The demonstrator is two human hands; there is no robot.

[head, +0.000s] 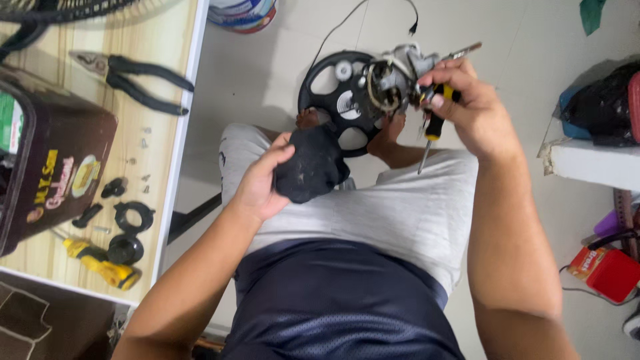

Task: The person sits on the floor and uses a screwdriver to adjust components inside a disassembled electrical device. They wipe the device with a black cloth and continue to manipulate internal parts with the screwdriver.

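1. Head view, 11 o'clock of centre: left hand (260, 183) wrapped around a black motor cover (312, 163), over the lap.
2. 1 o'clock: right hand (470, 107) clasping a yellow-black screwdriver (432, 127) together with a fan motor (390, 83). Risk: the crowded hold may slip and drop the motor to the floor.
3. 9 o'clock: loose screws (143, 160) on the counter (163, 133); a knock could scatter them.
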